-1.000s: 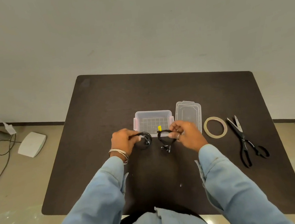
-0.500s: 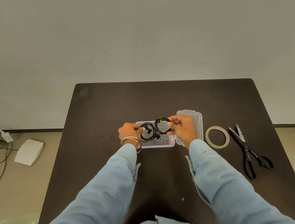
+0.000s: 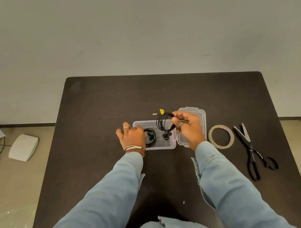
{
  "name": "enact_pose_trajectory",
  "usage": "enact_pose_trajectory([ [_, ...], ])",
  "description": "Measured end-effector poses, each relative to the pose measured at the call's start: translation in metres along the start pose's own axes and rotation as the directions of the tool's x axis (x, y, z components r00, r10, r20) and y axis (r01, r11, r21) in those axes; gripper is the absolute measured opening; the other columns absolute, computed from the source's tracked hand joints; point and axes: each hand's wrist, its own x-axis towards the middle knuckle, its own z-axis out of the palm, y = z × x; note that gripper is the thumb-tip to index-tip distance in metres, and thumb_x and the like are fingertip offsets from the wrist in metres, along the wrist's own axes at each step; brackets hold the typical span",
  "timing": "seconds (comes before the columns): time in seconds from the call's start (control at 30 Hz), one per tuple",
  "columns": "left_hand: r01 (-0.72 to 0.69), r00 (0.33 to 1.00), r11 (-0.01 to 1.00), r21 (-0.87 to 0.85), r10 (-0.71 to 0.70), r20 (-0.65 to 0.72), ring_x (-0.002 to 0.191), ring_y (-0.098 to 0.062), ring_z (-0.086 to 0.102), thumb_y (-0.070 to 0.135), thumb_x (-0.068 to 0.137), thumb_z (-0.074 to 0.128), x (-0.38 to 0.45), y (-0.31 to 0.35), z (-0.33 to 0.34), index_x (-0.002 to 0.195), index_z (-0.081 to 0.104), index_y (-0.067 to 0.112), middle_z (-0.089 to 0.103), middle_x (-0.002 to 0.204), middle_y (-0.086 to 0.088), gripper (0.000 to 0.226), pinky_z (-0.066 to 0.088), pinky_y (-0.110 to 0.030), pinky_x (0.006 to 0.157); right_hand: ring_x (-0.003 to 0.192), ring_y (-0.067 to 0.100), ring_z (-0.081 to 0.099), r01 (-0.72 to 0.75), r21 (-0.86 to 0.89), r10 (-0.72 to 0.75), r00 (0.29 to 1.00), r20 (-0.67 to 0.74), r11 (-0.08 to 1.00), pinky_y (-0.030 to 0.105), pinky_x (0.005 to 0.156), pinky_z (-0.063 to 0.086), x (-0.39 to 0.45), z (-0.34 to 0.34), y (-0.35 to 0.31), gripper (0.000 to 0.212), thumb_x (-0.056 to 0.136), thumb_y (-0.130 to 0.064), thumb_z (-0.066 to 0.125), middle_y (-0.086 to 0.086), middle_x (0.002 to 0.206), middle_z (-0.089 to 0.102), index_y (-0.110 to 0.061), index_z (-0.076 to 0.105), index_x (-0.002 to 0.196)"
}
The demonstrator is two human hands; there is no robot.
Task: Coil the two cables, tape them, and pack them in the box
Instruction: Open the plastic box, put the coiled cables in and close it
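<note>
Nearest, at the bottom of the frame: two pale blue sleeves reaching up across the dark counter (image 3: 100, 176). Further up, just left of centre: left hand (image 3: 132, 137) with fingers spread and loose, lying at the left end of the clear box (image 3: 166, 146); not clamped on anything as far as can be told, though its fingertips are close to the first coiled cable (image 3: 150, 137), already lying inside the box at its left side. Right of centre: right hand (image 3: 187, 128) pinched shut on the second coiled cable (image 3: 164, 124), held upright above the box's right half, a yellow tag and a plug end poking past the far rim. Under that hand: the lid (image 3: 202, 115), flat beside the box. Right side of the frame: tape roll (image 3: 221, 136) and scissors (image 3: 251, 150), both untouched on the counter.

Likely step: lowering the second coil in. Risks: loops springing open if let go too early; plug end or tag catching the far rim and leaving the coil propped up; two coils crowding each other, so no clean lid closure. Tape on either coil too small to confirm.
</note>
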Motion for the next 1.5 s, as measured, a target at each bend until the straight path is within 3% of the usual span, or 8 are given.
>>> enact_pose_trajectory([
  [0.2,-0.066,0.988,0.998,-0.011,0.064,-0.140,0.113,-0.031,0.048,0.020,0.085,0.062,0.000,-0.009,0.005,0.102,0.071,0.018,0.069,0.103,-0.006,0.020,0.034,-0.046,0.092,0.086,0.019,0.065,0.141,-0.423,-0.096,0.987,0.127,0.895,0.032,0.087,0.052,0.006,0.021,0.021,0.017,0.083,-0.005,0.068,0.005,0.091,0.071,-0.011,0.073,0.099],
  [0.33,0.002,0.986,0.969,-0.248,-0.044,-0.161,0.109,-0.033,0.047,0.015,0.083,0.063,-0.002,-0.017,0.000,0.108,0.068,0.017,0.058,0.108,-0.011,0.025,0.033,-0.044,0.088,0.101,0.024,0.048,0.222,-0.778,-0.198,0.972,0.128,0.587,0.027,0.079,0.020,0.008,0.028,0.029,0.020,0.091,-0.024,0.060,0.004,0.106,0.068,-0.027,0.071,0.108],
  [0.7,0.267,0.953,0.654,-0.708,-0.287,0.094,0.080,-0.016,0.061,0.014,0.077,0.072,-0.003,-0.026,-0.007,0.098,0.068,0.020,0.067,0.098,-0.005,0.022,0.050,-0.031,0.082,0.113,0.031,0.038,0.230,-0.972,-0.231,0.950,0.212,0.054,0.042,0.088,0.032,0.000,0.038,0.029,0.021,0.091,-0.023,0.057,0.008,0.113,0.047,-0.011,0.074,0.087],
  [0.8,0.293,0.946,0.630,-0.719,-0.302,0.121,0.086,-0.019,0.065,0.015,0.078,0.072,-0.004,-0.027,-0.007,0.099,0.068,0.018,0.068,0.099,-0.005,0.022,0.053,-0.036,0.086,0.110,0.031,0.038,0.203,-0.966,-0.247,0.956,0.160,0.162,0.040,0.086,0.031,0.002,0.034,0.026,0.013,0.087,-0.019,0.062,0.009,0.111,0.047,-0.010,0.071,0.087],
  [1.0,0.247,0.928,0.619,-0.745,-0.373,-0.002,0.083,-0.021,0.063,0.017,0.086,0.063,-0.010,-0.016,-0.012,0.096,0.071,0.016,0.067,0.097,-0.009,0.013,0.052,-0.033,0.083,0.112,0.025,0.041,-0.019,-0.669,-0.193,0.951,-0.242,0.743,0.043,0.096,0.030,-0.003,-0.001,0.015,0.004,0.084,-0.022,0.070,0.005,0.111,0.054,-0.018,0.071,0.083],
  [1.17,0.028,0.984,0.586,-0.810,-0.159,-0.081,0.087,-0.016,0.061,0.019,0.090,0.058,-0.023,0.029,-0.030,0.099,0.072,0.015,0.069,0.098,-0.002,0.017,0.049,-0.027,0.089,0.112,0.033,0.047,-0.213,-0.605,-0.088,0.899,-0.429,0.767,0.046,0.094,0.033,-0.001,-0.049,0.024,0.014,0.092,-0.016,0.056,0.014,0.111,0.062,-0.010,0.067,0.100],
  [1.37,0.209,0.957,0.372,-0.904,0.113,0.267,0.118,-0.021,0.050,0.024,0.099,0.042,-0.022,0.118,-0.043,0.132,0.050,0.012,0.053,0.133,-0.007,0.036,0.037,-0.027,0.098,0.124,0.036,0.043,-0.218,-0.658,0.000,0.949,-0.315,0.721,0.051,0.105,0.032,0.001,-0.081,0.028,0.030,0.093,-0.018,0.054,0.016,0.122,0.057,-0.011,0.056,0.123],
  [1.5,0.351,0.885,0.554,-0.755,0.069,0.461,0.130,-0.032,0.040,0.028,0.100,0.032,0.000,0.156,-0.041,0.143,0.032,0.014,0.040,0.145,-0.013,0.045,0.032,-0.040,0.107,0.136,0.031,0.032,-0.188,-0.694,0.032,0.972,-0.231,0.695,0.051,0.111,0.024,0.009,-0.093,0.030,0.046,0.094,-0.022,0.053,0.015,0.139,0.045,-0.009,0.043,0.137],
])
